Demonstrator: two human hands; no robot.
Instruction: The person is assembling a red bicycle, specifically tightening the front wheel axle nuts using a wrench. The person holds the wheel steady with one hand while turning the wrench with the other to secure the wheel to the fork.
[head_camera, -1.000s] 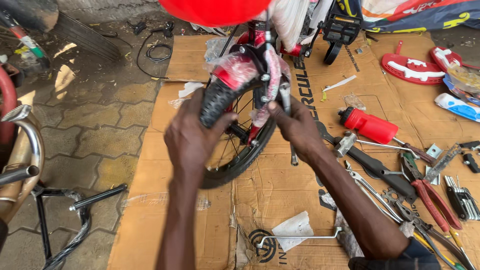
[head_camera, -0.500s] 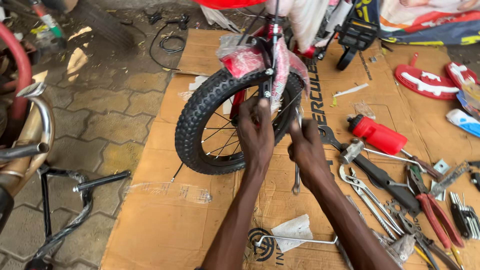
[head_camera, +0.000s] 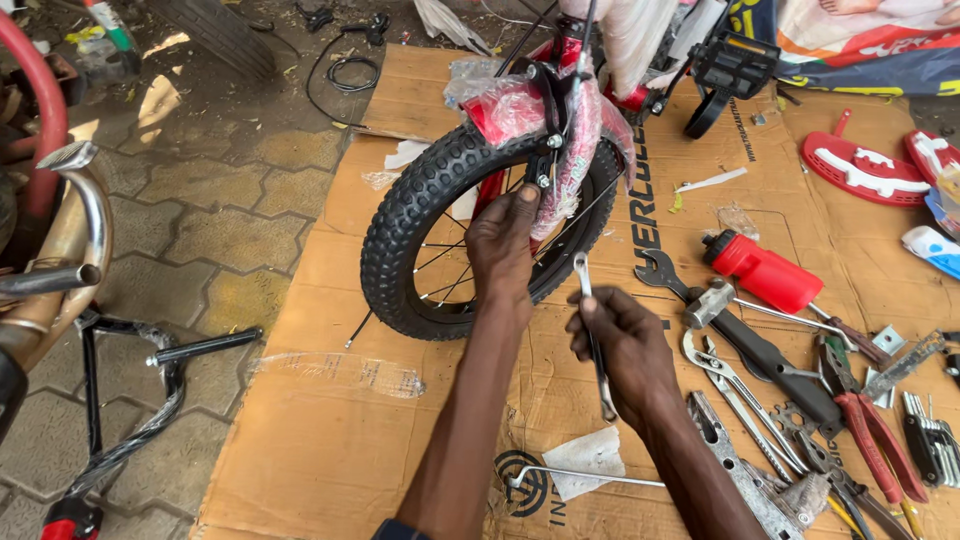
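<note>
Head view, left hand (head_camera: 503, 243) pressed open-fingered against small bicycle wheel (head_camera: 420, 225) near brake, right hand (head_camera: 625, 345) clenched around slim spanner (head_camera: 594, 335), wheel stood upright on flattened cardboard (head_camera: 330, 430), loose tools (head_camera: 790, 400) at right.

Your left hand (head_camera: 503, 243) is on the wheel (head_camera: 480, 232), at the fork just below the brake. Your right hand (head_camera: 622, 350) sits right of it and nearer, holding a spanner (head_camera: 594, 335) upright. Both are over the cardboard sheet (head_camera: 330, 440) on the floor. The bottle (head_camera: 762, 271) lies right of the wheel; the tools (head_camera: 800, 400) are spread near-right of it. A thin rod (head_camera: 585, 477) lies near, below your right hand. A tube frame (head_camera: 130, 400) is on the paving, far left.
</note>
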